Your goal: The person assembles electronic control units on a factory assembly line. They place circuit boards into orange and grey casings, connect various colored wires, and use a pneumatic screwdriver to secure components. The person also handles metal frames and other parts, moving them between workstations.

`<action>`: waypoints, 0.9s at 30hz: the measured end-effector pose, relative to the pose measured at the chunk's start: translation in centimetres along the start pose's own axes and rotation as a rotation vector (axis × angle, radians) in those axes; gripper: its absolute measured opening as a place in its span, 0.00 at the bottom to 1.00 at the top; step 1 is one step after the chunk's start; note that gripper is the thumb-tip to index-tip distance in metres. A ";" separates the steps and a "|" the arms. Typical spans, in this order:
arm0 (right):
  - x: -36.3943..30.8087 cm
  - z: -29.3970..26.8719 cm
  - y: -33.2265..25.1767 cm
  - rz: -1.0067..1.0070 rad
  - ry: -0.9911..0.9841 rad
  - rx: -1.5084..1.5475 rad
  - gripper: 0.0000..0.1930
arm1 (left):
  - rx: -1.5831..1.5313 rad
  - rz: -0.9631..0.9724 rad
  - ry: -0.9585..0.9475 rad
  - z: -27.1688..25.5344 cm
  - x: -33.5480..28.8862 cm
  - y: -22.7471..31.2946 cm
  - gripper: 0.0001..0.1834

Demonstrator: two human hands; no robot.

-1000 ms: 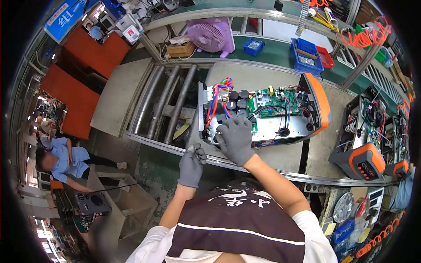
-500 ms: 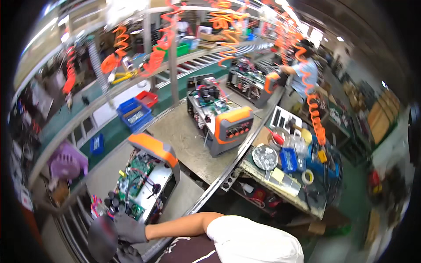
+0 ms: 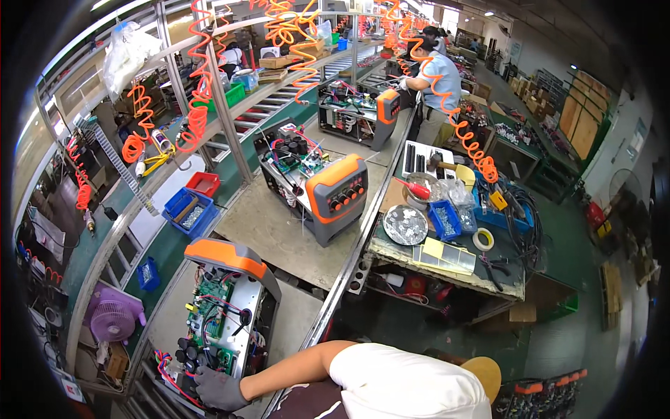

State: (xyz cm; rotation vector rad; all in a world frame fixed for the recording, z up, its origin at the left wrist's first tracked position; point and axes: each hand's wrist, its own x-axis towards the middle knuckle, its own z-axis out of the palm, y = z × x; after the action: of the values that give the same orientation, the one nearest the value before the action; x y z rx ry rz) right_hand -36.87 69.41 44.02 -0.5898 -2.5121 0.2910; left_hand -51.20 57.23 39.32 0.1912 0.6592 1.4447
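Note:
My right hand (image 3: 219, 390), in a grey glove, reaches in from the lower edge to the near end of an opened machine (image 3: 239, 318). Its fingers look bent together beside the red and blue wires (image 3: 167, 373) and black cylindrical parts (image 3: 188, 350); whatever they grip is hidden. Green circuit boards (image 3: 211, 307) and a bare metal plate show inside this machine, which has an orange and grey end panel (image 3: 230, 260). My left hand is out of view.
A second opened machine (image 3: 335, 199) stands farther along the line, then a third (image 3: 359, 115) by a person in blue (image 3: 441, 80). Blue (image 3: 190, 209) and red (image 3: 204, 183) bins sit left. A cluttered side bench (image 3: 447, 237) stands right; orange coiled hoses (image 3: 289, 28) hang overhead.
The view has shifted and become sharper. A dark, blurred round shape and a second dark glove-like shape near my right hand are gone from view. My right hand remains at the machine's near end.

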 end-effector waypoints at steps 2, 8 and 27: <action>0.1 0.4 -0.5 -0.001 0.010 0.012 0.05 | 0.530 0.138 -0.667 -2.6 3.2 2.6 0.12; -0.1 2.5 -0.3 0.124 0.156 0.097 0.06 | 0.032 0.150 0.216 -1.4 0.6 -0.8 0.10; -0.1 0.7 0.7 0.094 0.056 0.235 0.03 | 0.020 0.280 0.535 4.4 0.6 -3.3 0.05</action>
State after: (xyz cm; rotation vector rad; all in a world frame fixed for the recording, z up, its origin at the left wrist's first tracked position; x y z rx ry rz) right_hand -36.93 69.98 43.19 -0.6127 -2.3566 0.5871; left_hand -46.08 58.51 41.04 -0.0998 1.1144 1.7778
